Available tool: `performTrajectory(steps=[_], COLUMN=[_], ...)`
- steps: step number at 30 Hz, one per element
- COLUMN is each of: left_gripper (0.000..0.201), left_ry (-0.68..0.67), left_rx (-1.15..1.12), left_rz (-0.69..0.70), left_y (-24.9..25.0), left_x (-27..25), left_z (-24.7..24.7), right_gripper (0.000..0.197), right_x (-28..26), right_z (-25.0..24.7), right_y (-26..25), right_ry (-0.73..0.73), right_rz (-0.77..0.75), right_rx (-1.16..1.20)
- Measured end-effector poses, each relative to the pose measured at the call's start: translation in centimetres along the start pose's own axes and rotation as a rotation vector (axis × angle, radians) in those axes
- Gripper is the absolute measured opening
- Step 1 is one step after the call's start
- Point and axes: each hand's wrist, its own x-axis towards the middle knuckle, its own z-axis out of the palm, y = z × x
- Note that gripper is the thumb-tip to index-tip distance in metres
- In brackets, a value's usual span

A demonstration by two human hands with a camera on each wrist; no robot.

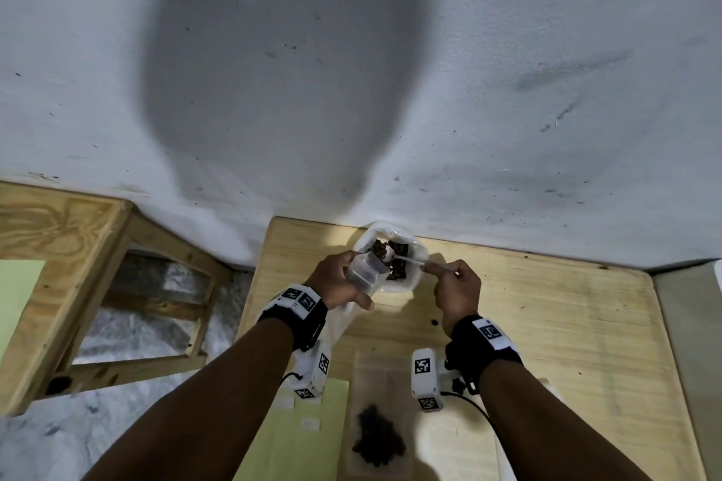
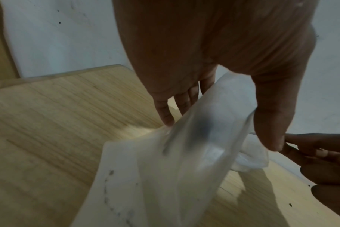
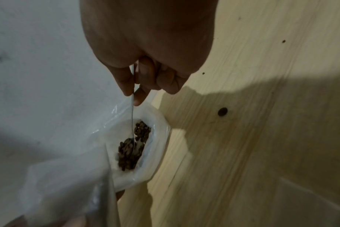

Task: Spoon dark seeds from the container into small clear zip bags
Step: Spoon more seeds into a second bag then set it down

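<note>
Two containers hold seeds: the white container [image 1: 394, 285] between the hands, and a filled zip bag [image 1: 377, 437] on the bench [image 1: 566, 324] nearer the wrists. Left hand [image 1: 339, 279] pinches an open clear zip bag [image 1: 361, 269] beside the container. Right hand [image 1: 458, 291] grips the spoon [image 3: 132, 122], bowl down in the seeds [image 3: 132, 145]. Contents of the held bag are too blurred to tell.

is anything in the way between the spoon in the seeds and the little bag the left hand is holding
Nothing visible blocks it. The spoon, pinched by the right hand, sits in the seeds in the container. The small bag, held by the left hand, hangs right beside the container's rim, with only open air between. Whether its mouth is open is unclear.
</note>
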Motion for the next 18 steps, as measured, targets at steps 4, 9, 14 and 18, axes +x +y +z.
performTrajectory(steps=[4,9,14,18], left_gripper=[0.105,0.104,0.107,0.104], left_ry=[-0.020,0.032,0.062,0.095], left_rx=[0.032,0.050,0.039,0.031], left_rz=[0.035,0.038,0.041,0.044], left_y=[-0.3,-0.2,-0.2,-0.4], left_x=[-0.3,-0.3,-0.5,-0.7], left_z=[0.1,0.4,0.6,0.9], right_gripper=[0.036,0.037,0.038,0.037], right_x=[-0.2,-0.8,-1.8,-2.4], right_z=[-1.5,-2.9,-4.0,-4.8], right_y=[-0.9,-2.1,-3.0,-2.6], right_ry=[-0.027,-0.074,-0.138,-0.174], right_rz=[0.023,-0.008,-0.095,-0.165], right_rx=[0.071,0.146,0.180,0.131])
